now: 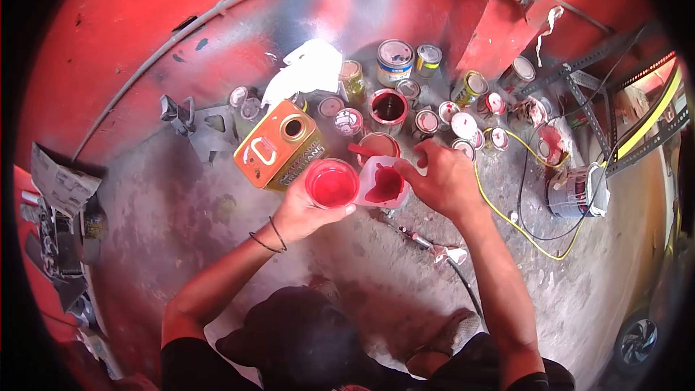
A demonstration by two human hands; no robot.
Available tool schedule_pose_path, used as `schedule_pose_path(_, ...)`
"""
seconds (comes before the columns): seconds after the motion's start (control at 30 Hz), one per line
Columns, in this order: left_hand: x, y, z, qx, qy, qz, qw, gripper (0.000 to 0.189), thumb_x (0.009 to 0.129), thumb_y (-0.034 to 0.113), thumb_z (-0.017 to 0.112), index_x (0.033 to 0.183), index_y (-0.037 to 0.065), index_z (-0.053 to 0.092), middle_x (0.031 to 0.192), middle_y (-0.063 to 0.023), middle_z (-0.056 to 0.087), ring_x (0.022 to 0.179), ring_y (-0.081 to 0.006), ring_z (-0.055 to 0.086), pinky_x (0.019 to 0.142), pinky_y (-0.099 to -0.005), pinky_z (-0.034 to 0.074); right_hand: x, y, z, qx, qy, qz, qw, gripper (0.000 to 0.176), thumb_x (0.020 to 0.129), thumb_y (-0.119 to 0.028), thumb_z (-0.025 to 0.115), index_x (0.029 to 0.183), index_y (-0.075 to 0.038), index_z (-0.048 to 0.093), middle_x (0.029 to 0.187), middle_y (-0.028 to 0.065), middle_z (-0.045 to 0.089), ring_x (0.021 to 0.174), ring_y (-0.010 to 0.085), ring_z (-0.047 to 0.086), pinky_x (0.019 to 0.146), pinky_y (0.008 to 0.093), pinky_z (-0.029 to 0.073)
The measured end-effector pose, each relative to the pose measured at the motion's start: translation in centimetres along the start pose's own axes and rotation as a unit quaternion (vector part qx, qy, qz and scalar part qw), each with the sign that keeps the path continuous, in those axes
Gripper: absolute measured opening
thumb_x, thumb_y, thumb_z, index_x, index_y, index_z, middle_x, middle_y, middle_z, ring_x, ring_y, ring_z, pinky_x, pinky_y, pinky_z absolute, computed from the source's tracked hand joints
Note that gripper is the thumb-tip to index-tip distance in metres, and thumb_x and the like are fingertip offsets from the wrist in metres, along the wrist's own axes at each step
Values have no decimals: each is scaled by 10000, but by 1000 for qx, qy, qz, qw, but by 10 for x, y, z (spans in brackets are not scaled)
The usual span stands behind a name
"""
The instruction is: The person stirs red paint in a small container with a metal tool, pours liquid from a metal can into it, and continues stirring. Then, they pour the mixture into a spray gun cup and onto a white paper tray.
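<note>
My left hand point(295, 211) is wrapped around a clear cup point(333, 183) with bright red paint in it. In my right hand point(450, 179), a translucent plastic container point(385, 184) is pinched at its rim and tilted. Dark red paint coats its inside, and its edge is right beside the cup. Just behind the cup stands an orange metal can point(279, 143) with a round open mouth. A paint can point(379, 146) with a red strip point(364, 150) across its top is behind the container. Farther back is an open can of dark red paint point(389, 107).
Several paint cans point(394, 61) and stained lids point(464, 126) crowd the floor by the red wall point(166, 0). A white sheet point(305, 71) lies behind the orange can. At right are a yellow hose point(532, 245), a white bucket point(577, 192) and a perforated metal frame point(588, 85).
</note>
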State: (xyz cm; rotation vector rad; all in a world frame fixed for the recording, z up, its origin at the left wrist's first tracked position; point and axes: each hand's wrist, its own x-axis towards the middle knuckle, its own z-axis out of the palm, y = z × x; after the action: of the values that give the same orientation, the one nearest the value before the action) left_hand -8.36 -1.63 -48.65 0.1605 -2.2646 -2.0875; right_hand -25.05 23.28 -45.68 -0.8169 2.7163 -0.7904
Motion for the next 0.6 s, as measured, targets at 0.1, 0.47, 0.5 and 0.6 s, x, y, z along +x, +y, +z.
schedule_pose_path(0.1, 9, -10, -6, 39, -2, 1, 999, 725, 856, 99, 1004, 1474, 43, 628, 1394, -43, 706, 1302, -148, 674, 1162, -366, 534, 3, 20, 31, 5, -5, 19, 1000, 329, 988, -336, 790, 1029, -11, 812, 938, 240, 809, 894, 446, 788, 873, 536, 619)
schedule_pose_path(0.47, 34, -8, -18, 122, -14, 3, 992, 693, 840, 127, 1014, 1424, 42, 651, 1365, -59, 717, 1285, -173, 689, 1150, -371, 548, 4, 53, 57, 132, 34, 8, 991, 233, 995, -220, 747, 997, -4, 835, 854, 244, 781, 852, 473, 772, 840, 541, 610)
schedule_pose_path(0.5, 35, -8, -18, 134, -18, 6, 991, 692, 837, 127, 1014, 1421, 41, 652, 1359, -60, 718, 1280, -175, 692, 1147, -369, 549, 4, 53, 58, 135, 34, 10, 990, 235, 996, -221, 747, 994, -2, 833, 853, 243, 781, 850, 473, 771, 838, 541, 610)
schedule_pose_path(0.6, 38, -1, -15, 166, -36, 11, 985, 693, 827, 116, 1015, 1412, 40, 653, 1346, -63, 720, 1270, -178, 698, 1139, -365, 550, 2, 52, 57, 133, 32, 14, 990, 233, 997, -220, 743, 971, -3, 825, 851, 243, 780, 847, 472, 772, 833, 544, 610)
